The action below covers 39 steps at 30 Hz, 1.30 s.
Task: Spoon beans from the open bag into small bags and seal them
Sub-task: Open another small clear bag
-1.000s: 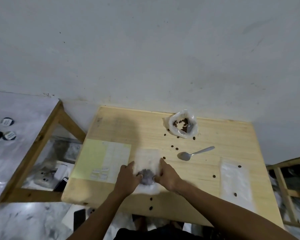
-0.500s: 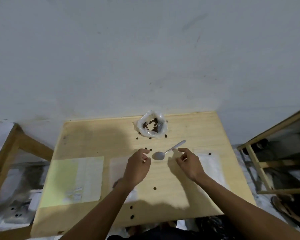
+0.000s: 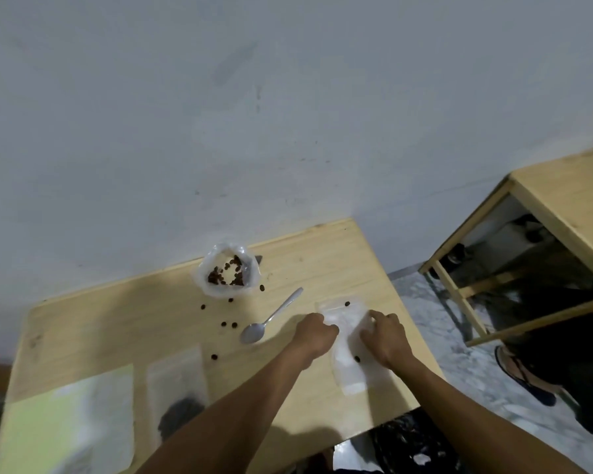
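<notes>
An open clear bag of brown beans (image 3: 229, 274) stands near the far edge of the wooden table (image 3: 322, 254). A metal spoon (image 3: 269, 318) lies in front of it, with loose beans (image 3: 229, 324) scattered around. A stack of empty small clear bags (image 3: 348, 347) lies at the right. My left hand (image 3: 314, 338) pinches its left edge and my right hand (image 3: 387, 336) grips its right edge. A filled small bag (image 3: 178, 393) with dark beans at its bottom lies at the lower left, apart from both hands.
A yellow-green sheet (image 3: 69, 429) with labels lies at the table's left front. A second wooden table (image 3: 562, 206) stands to the right, with dark items underneath. A sandal (image 3: 524, 374) sits on the marble floor. The grey wall rises right behind the table.
Both hands let go of the filled small bag at the left, passed over the spoon and now hold the stack of empty bags at the right. The view has swung right.
</notes>
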Available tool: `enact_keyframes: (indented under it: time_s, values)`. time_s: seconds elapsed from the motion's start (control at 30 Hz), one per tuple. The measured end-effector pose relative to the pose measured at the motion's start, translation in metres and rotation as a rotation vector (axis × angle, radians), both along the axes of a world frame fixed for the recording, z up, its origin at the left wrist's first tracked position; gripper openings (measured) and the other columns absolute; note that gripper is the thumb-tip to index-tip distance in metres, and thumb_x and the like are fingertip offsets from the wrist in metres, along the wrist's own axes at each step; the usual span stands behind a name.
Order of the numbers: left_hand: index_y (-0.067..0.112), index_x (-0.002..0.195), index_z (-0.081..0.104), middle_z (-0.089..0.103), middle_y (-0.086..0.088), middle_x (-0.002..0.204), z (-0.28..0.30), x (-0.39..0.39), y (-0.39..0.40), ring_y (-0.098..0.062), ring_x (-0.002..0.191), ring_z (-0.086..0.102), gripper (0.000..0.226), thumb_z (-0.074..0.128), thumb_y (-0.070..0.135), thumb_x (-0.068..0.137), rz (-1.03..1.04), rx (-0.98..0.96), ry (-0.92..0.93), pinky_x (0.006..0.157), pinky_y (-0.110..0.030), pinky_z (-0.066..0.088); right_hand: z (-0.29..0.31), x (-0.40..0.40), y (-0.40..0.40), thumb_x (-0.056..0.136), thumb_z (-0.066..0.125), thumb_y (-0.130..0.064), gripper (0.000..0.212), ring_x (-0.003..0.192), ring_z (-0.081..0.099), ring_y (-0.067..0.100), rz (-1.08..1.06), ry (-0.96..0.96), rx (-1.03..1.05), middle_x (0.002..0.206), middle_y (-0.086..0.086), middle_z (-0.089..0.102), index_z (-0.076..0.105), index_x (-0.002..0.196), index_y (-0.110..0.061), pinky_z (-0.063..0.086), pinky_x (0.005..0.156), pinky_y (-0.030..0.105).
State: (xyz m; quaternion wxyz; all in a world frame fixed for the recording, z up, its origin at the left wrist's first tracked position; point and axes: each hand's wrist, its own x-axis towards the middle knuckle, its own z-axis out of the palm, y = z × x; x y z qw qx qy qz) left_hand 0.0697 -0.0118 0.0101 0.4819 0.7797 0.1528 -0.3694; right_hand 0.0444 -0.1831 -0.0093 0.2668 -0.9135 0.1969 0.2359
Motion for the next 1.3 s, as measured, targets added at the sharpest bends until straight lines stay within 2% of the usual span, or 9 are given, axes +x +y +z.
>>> enact_keyframes:
  time_s: [0.17, 0.27, 0.5, 0.63, 0.73, 0.9, 1.0, 1.1, 1.3]
  values:
    - [-0.005, 0.132, 0.046, 0.062, -0.015, 0.114, 0.004, 0.002, 0.005, -0.013, 0.066, 0.050, 0.053, 0.051, 0.021, 0.086, 0.009, 0.067, -0.041, 0.048, -0.020, 0.034, 0.005, 0.003, 0.007, 0.091, 0.060, -0.024, 0.035, 0.111, 0.052, 0.029, -0.086, -0.212, 0.092, 0.119, 0.011, 0.053, 0.053, 0.124, -0.015, 0.044, 0.092, 0.037]
    - [0.007, 0.135, 0.051, 0.060, -0.009, 0.129, 0.007, 0.005, 0.016, -0.017, 0.096, 0.059, 0.048, 0.051, 0.022, 0.090, 0.002, 0.080, -0.087, 0.059, -0.019, 0.039, 0.016, 0.009, 0.016, 0.090, 0.062, -0.016, 0.007, 0.087, 0.058, 0.022, -0.142, -0.338, 0.279, 0.095, 0.004, 0.062, 0.057, 0.096, -0.014, 0.046, 0.073, 0.030]
    - [0.013, 0.101, 0.062, 0.067, 0.000, 0.102, 0.027, 0.018, 0.050, -0.016, 0.093, 0.062, 0.015, 0.055, 0.010, 0.088, 0.286, 0.131, -0.403, 0.074, -0.023, 0.046, 0.053, 0.028, 0.048, 0.095, 0.055, -0.015, 0.007, 0.076, 0.060, 0.015, -0.112, -0.430, 0.460, 0.085, 0.000, 0.065, 0.058, 0.089, -0.015, 0.047, 0.067, 0.026]
    - [0.014, 0.105, 0.058, 0.065, -0.001, 0.101, 0.043, 0.034, 0.072, -0.016, 0.089, 0.062, 0.015, 0.060, 0.019, 0.091, 0.405, -0.007, -0.435, 0.069, -0.015, 0.045, 0.078, 0.041, 0.066, 0.094, 0.054, -0.007, 0.010, 0.081, 0.062, 0.020, -0.075, -0.518, 0.604, 0.086, -0.001, 0.063, 0.056, 0.089, -0.015, 0.048, 0.073, 0.028]
    - [0.007, 0.113, 0.059, 0.065, -0.009, 0.099, 0.063, 0.048, 0.088, -0.022, 0.075, 0.064, 0.037, 0.064, 0.037, 0.090, 0.628, -0.318, -0.243, 0.064, -0.031, 0.052, 0.095, 0.047, 0.081, 0.095, 0.055, -0.006, 0.008, 0.082, 0.060, 0.014, 0.013, -0.571, 0.670, 0.089, -0.004, 0.062, 0.055, 0.090, -0.014, 0.045, 0.071, 0.020]
    - [-0.001, 0.119, 0.055, 0.064, -0.017, 0.116, 0.106, 0.047, 0.112, -0.036, 0.097, 0.070, 0.035, 0.062, 0.024, 0.096, 0.718, -0.721, -0.104, 0.076, -0.042, 0.060, 0.115, 0.049, 0.103, 0.093, 0.056, -0.003, 0.018, 0.104, 0.061, 0.004, 0.295, -0.574, 0.709, 0.102, -0.017, 0.065, 0.059, 0.099, -0.020, 0.048, 0.081, 0.021]
    - [-0.002, 0.117, 0.054, 0.066, -0.020, 0.116, 0.119, 0.041, 0.123, -0.035, 0.104, 0.068, 0.026, 0.056, 0.017, 0.098, 0.677, -0.770, -0.131, 0.076, -0.041, 0.059, 0.126, 0.050, 0.118, 0.087, 0.057, -0.006, 0.022, 0.115, 0.057, 0.005, 0.379, -0.551, 0.754, 0.116, -0.014, 0.064, 0.063, 0.102, -0.020, 0.047, 0.087, 0.020]
    - [0.001, 0.115, 0.058, 0.068, -0.018, 0.116, 0.126, 0.040, 0.134, -0.032, 0.103, 0.069, 0.033, 0.062, 0.027, 0.095, 0.651, -0.773, -0.137, 0.083, -0.047, 0.058, 0.137, 0.055, 0.132, 0.095, 0.058, -0.016, 0.010, 0.107, 0.061, 0.009, 0.334, -0.550, 0.803, 0.107, -0.008, 0.066, 0.067, 0.090, -0.017, 0.046, 0.089, 0.031]
    - [0.007, 0.097, 0.060, 0.071, -0.011, 0.092, 0.134, 0.031, 0.146, -0.029, 0.094, 0.070, 0.026, 0.070, 0.030, 0.088, 0.585, -0.723, -0.215, 0.084, -0.049, 0.057, 0.150, 0.061, 0.154, 0.093, 0.062, -0.040, 0.031, 0.096, 0.063, 0.016, 0.313, -0.513, 0.809, 0.095, 0.003, 0.065, 0.063, 0.076, -0.014, 0.048, 0.091, 0.043]
